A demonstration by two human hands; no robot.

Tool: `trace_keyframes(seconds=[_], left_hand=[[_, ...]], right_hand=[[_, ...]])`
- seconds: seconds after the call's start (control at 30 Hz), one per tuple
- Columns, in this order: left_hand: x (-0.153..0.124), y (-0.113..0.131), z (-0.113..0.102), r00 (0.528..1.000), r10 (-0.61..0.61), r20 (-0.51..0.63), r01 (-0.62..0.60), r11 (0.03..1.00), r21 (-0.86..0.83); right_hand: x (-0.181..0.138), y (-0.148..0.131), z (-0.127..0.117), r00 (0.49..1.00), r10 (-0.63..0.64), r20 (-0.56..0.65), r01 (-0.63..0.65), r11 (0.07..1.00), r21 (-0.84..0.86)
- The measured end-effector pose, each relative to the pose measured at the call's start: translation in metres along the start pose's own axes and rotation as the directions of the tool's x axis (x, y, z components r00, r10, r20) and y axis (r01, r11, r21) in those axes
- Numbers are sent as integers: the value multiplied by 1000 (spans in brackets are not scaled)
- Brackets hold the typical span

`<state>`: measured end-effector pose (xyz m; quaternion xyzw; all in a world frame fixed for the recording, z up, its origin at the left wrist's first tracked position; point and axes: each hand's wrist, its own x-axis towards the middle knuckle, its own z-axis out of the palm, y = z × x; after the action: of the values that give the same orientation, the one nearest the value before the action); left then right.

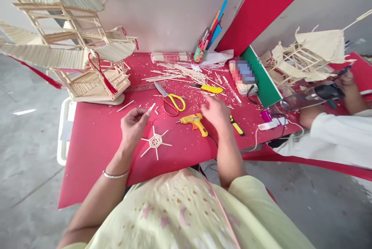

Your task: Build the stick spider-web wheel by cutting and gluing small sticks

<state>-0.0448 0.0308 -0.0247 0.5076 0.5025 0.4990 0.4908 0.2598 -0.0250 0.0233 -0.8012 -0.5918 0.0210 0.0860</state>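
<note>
Head view: a stick (151, 107) is pinched between the fingers of the left hand (133, 125), just above the star (156, 141) laid on the table (95, 140). The right hand (216, 112), fingers spread and empty, is held over the glue gun (194, 121).

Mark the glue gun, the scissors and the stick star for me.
glue gun (194, 120): head view, yellow body.
scissors (167, 96): head view, near the pivot.
stick star (156, 141): head view, central hub.

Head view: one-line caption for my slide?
Left hand pinches a short stick near a star-shaped stick frame; right hand hovers by the yellow glue gun on the red table.
</note>
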Motion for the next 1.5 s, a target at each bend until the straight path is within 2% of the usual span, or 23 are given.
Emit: trace_keyframes(seconds=[0.03, 0.07, 0.13, 0.17, 0.3, 0.37, 0.47, 0.53, 0.57, 0.6, 0.67, 0.77, 0.83, 0.87, 0.9, 0.93, 1.0, 1.1, 1.17, 1.27, 1.5], left_hand=[[-1, 0, 1, 1000, -8, 9, 8, 1000, -1], [-2, 0, 2, 1000, -17, 22, 17, 1000, -5], [-5, 2, 8, 998, -41, 51, 42, 999, -19], [-6, 3, 11, 996, -51, 68, 53, 998, -29], [-10, 8, 20, 993, -67, 98, 74, 995, -64], [-13, 12, 20, 995, -60, 83, 66, 995, -70], [-18, 16, 15, 996, -52, 67, 57, 996, -72], [-20, 19, 13, 997, -51, 66, 56, 995, -77], [-21, 20, 12, 996, -53, 68, 59, 995, -81], [-21, 21, 12, 996, -56, 70, 62, 994, -87], [-20, 24, 13, 996, -59, 73, 66, 992, -104], [-20, 28, 13, 997, -50, 60, 58, 990, -128], [-20, 30, 10, 998, -41, 49, 47, 990, -134], [-21, 30, 8, 999, -37, 40, 42, 990, -134], [-22, 31, 5, 999, -34, 29, 38, 990, -135], [-23, 32, 1, 999, -33, 17, 35, 990, -137], [-24, 34, -6, 999, -38, -8, 36, 989, -147], [-24, 35, -15, 999, -33, -25, 29, 988, -154], [-24, 35, -20, 999, -21, -29, 16, 988, -154], [-22, 33, -24, 999, -24, -33, 18, 985, -171], [-21, 30, -25, 999, -3, -39, -3, 987, -159]], right_hand=[[-9, 24, -1, 988, 144, 58, -140, 988, -65], [-18, 46, -2, 953, 269, 139, -252, 959, -130], [-38, 82, 2, 873, 407, 270, -359, 909, -211], [-46, 93, 5, 857, 425, 293, -372, 902, -220], [-61, 102, 14, 859, 470, 202, -417, 872, -255], [-63, 105, 14, 863, 481, 155, -446, 869, -215], [-68, 121, 13, 834, 541, 113, -547, 837, 30], [-73, 129, 8, 814, 576, 74, -561, 745, 361], [-75, 128, 3, 824, 562, 71, -509, 679, 529], [-77, 122, -3, 848, 525, 72, -433, 608, 665], [-80, 95, -19, 937, 323, 134, -292, 513, 807], [-83, 29, -39, 975, 54, 216, -212, 512, 832], [-84, -17, -38, 950, -190, 248, -153, 408, 900], [-85, -38, -33, 908, -313, 280, -153, 374, 915], [-87, -56, -27, 865, -398, 305, -154, 367, 917], [-89, -70, -19, 848, -432, 308, -136, 383, 914], [-93, -92, -3, 850, -437, 293, -53, 485, 873], [-94, -108, 13, 918, -366, 152, 157, 688, 709], [-93, -112, 17, 931, -356, 74, 252, 778, 575], [-90, -114, 17, 925, -374, 71, 301, 832, 466], [-89, -117, 16, 929, -355, 105, 286, 867, 407]])
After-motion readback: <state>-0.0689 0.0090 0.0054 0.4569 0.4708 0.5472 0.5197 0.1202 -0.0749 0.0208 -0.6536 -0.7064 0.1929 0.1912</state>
